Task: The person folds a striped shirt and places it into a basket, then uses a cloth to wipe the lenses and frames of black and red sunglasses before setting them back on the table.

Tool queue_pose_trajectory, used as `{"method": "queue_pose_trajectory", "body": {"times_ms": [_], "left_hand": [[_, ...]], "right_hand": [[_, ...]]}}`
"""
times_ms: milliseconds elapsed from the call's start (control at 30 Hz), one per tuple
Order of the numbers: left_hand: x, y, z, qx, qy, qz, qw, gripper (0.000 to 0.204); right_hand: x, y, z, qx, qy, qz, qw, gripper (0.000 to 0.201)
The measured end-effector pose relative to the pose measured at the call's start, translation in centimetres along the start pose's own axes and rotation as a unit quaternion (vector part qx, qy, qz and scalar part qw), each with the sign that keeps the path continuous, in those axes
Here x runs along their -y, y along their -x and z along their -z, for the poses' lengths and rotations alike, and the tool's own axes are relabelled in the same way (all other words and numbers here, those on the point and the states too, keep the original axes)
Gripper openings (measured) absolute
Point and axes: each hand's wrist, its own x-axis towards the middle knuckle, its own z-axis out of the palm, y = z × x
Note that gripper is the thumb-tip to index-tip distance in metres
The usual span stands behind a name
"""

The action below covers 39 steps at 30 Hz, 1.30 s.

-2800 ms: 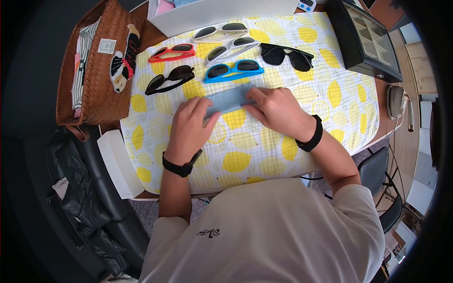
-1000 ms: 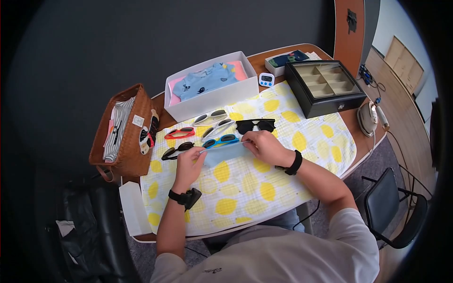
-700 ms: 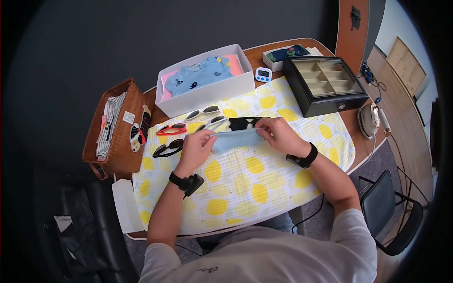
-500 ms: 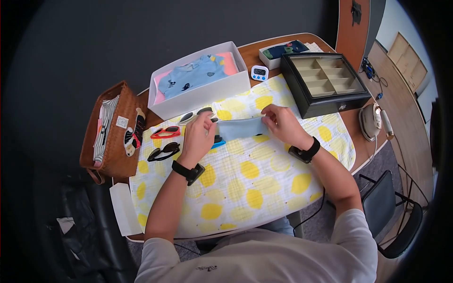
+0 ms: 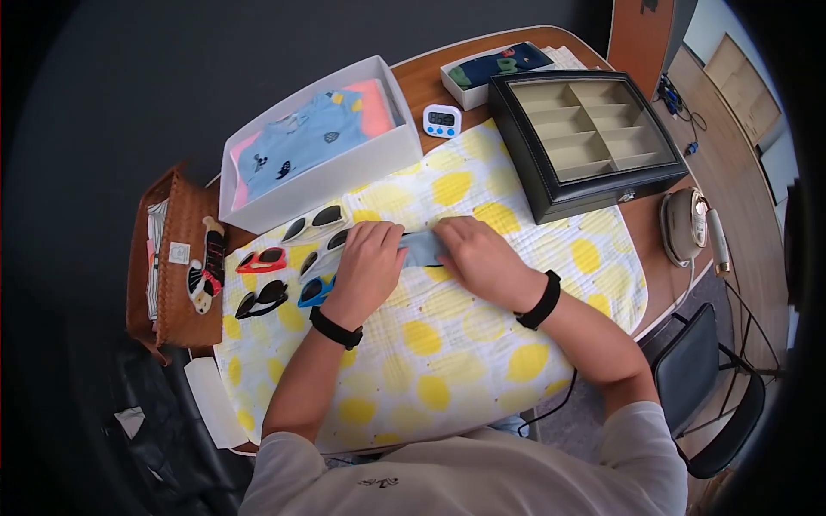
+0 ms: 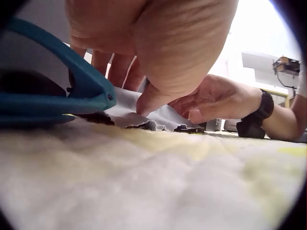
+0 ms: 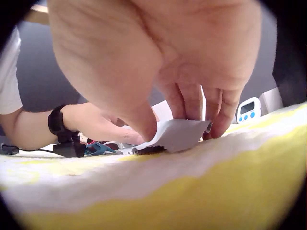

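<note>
A light blue-grey cleaning cloth [image 5: 422, 248] with a zigzag edge lies over the black sunglasses [image 7: 152, 150], which are mostly hidden beneath it. My left hand [image 5: 370, 268] holds the cloth's left end, thumb at the near edge and fingers over the far side. At the other end, my right hand [image 5: 486, 265] grips the cloth between thumb and fingers, low over the lemon-print mat. Just left of my left hand are blue sunglasses [image 5: 315, 291], close by in the left wrist view too. White-framed sunglasses [image 5: 315, 224], a second white pair [image 5: 309, 262], red sunglasses [image 5: 261, 261] and dark sunglasses [image 5: 262, 299] stand further left.
A white box [image 5: 323, 176] of folded clothes stands at the back, beside a timer [image 5: 441, 122]. To the right are a black compartment case [image 5: 551, 185] with a glass lid and an iron [image 5: 686, 226]. A woven basket [image 5: 182, 288] stands at the left edge.
Both hands lifted the cloth from the mat, spread it, carried it past the blue sunglasses and lowered it onto the black sunglasses. The head view has shifted too.
</note>
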Motion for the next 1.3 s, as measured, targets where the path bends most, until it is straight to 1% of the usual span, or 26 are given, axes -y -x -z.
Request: {"method": "queue_pose_trajectory", "body": {"times_ms": [33, 67, 100, 133, 167, 233, 267, 333, 433, 500, 667, 733, 800, 833, 900, 1000, 1067, 1133, 1167, 1233, 1267, 1300], "left_hand": [[0.1, 0.0, -0.2, 0.002, 0.003, 0.0, 1.0, 0.029], [0.3, 0.0, -0.3, 0.011, 0.017, 0.008, 1.0, 0.027], [0.1, -0.2, -0.2, 0.02, 0.031, 0.017, 0.999, 0.026], [-0.2, -0.2, 0.1, 0.016, 0.038, 0.005, 0.999, 0.024], [-0.6, -0.4, 0.4, 0.021, 0.05, 0.001, 0.999, 0.024], [-1.4, -0.4, 0.7, 0.024, 0.063, -0.004, 0.998, 0.024], [-1.9, -0.3, 0.9, 0.032, 0.075, 0.006, 0.997, 0.024], [-2.5, 0.1, 0.8, 0.037, 0.09, 0.015, 0.995, 0.024], [-2.9, 0.4, 0.8, 0.021, 0.097, 0.01, 0.995, 0.024], [-3.3, 0.5, 1.2, -0.033, 0.096, 0.007, 0.995, 0.023], [-3.6, 1.2, 2.8, -0.063, 0.103, 0.008, 0.993, 0.022], [-3.3, 1.9, 3.3, -0.073, 0.104, 0.011, 0.992, 0.022], [-2.6, 2.7, 3.4, -0.085, 0.128, 0.009, 0.988, 0.024], [-2.3, 3.3, 3.5, -0.09, 0.124, 0.01, 0.988, 0.024], [-1.8, 4.6, 3.6, -0.114, 0.164, 0.025, 0.98, 0.026], [-0.9, 7.0, 4.8, -0.142, 0.18, 0.032, 0.973, 0.03], [-0.4, 8.9, 5.6, -0.142, 0.186, 0.051, 0.971, 0.027], [0.4, 10.7, 6.2, -0.14, 0.191, 0.068, 0.969, 0.025], [1.1, 11.7, 6.3, -0.135, 0.188, 0.071, 0.97, 0.025], [2.0, 13.7, 6.8, -0.119, 0.181, 0.093, 0.972, 0.021], [2.5, 14.6, 6.9, -0.118, 0.18, 0.097, 0.972, 0.021], [3.0, 15.4, 6.9, -0.127, 0.186, 0.104, 0.969, 0.019]], "right_hand": [[0.2, 0.0, -0.1, -0.009, 0.042, 0.022, 0.999, 0.02], [0.5, 0.1, -0.3, -0.008, 0.043, 0.021, 0.999, 0.02], [0.9, 0.2, -0.5, -0.004, 0.057, 0.032, 0.998, 0.015], [1.1, 0.2, -0.7, -0.001, 0.071, 0.044, 0.997, 0.01], [1.3, 0.3, -0.6, -0.001, 0.073, 0.042, 0.996, 0.01], [1.6, 0.3, -0.3, 0.043, 0.061, 0.023, 0.997, 0.019], [1.5, 0.2, -0.3, 0.043, 0.063, 0.021, 0.997, 0.019], [1.4, 0.1, -0.2, 0.004, 0.085, 0.055, 0.995, 0.009], [1.6, 0.0, 0.3, -0.005, 0.091, 0.071, 0.993, 0.011], [1.9, -0.1, 0.7, -0.005, 0.087, 0.076, 0.993, 0.013], [2.1, -0.1, 1.4, -0.012, 0.076, 0.112, 0.991, 0.019], [2.4, 0.1, 1.6, 0.003, 0.071, 0.117, 0.991, 0.023], [2.8, -0.2, 1.8, -0.01, 0.07, 0.138, 0.988, 0.024], [3.1, -0.3, 1.8, -0.022, 0.066, 0.152, 0.986, 0.026], [3.8, -0.5, 1.5, -0.019, 0.06, 0.164, 0.984, 0.026], [5.4, -0.9, 0.5, -0.021, 0.043, 0.187, 0.981, 0.027], [6.8, -1.4, -0.4, -0.029, 0.031, 0.205, 0.978, 0.028], [8.1, -1.7, -1.5, -0.041, -0.011, 0.216, 0.975, 0.026], [8.8, -1.7, -2.1, -0.043, -0.016, 0.218, 0.975, 0.026], [10.1, -2.0, -3.1, -0.05, -0.066, 0.174, 0.981, 0.023], [10.9, -2.1, -3.4, -0.048, -0.071, 0.174, 0.981, 0.023], [11.6, -2.2, -3.7, -0.045, -0.1, 0.115, 0.987, 0.021]]}}
